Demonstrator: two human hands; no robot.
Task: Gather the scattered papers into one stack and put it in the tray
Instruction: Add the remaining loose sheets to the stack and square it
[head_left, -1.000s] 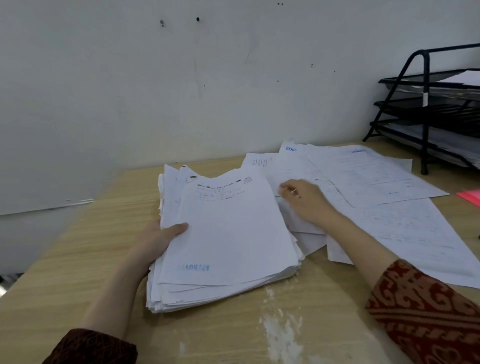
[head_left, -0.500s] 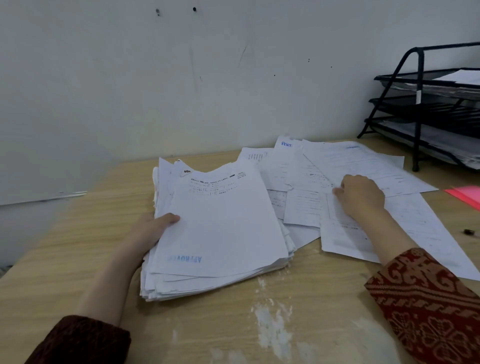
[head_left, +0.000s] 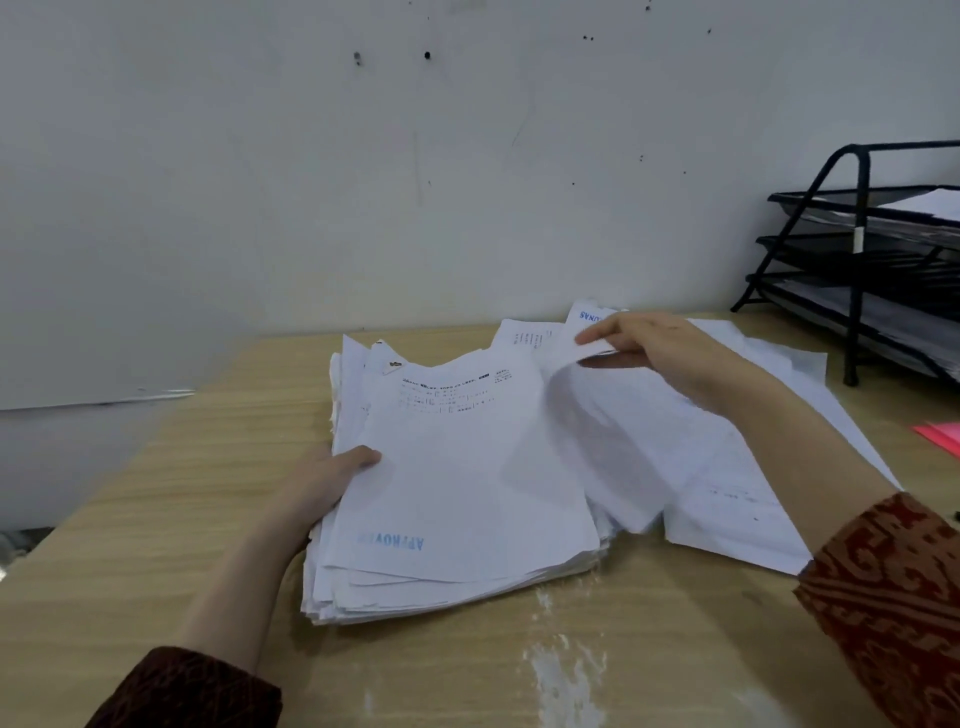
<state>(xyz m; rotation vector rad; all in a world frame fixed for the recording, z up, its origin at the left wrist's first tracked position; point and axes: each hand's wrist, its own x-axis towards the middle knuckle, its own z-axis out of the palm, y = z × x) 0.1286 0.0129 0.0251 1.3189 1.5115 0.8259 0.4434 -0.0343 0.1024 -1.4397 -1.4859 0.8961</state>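
Standing at three o'clock against the pale wall, the black three-tier wire-mesh tray (head_left: 862, 239) already has sheets on its shelves, and I see a pink sheet (head_left: 943, 435) lying on the light wooden table (head_left: 171, 499) just below it. White smears mark the table near six o'clock. The thick stack of white printed papers (head_left: 467, 493) sits at the centre, a blue stamp near its front edge. Loose white sheets (head_left: 753, 499) spread from one to four o'clock, between stack and tray. My left hand (head_left: 332, 478) grips the stack's left edge, thumb on top, fingers hidden beneath. My right hand (head_left: 670, 348), forearm crossing the loose sheets, pinches one lifted white sheet (head_left: 582, 431) by its far edge, the sheet curling down over the stack's right side.
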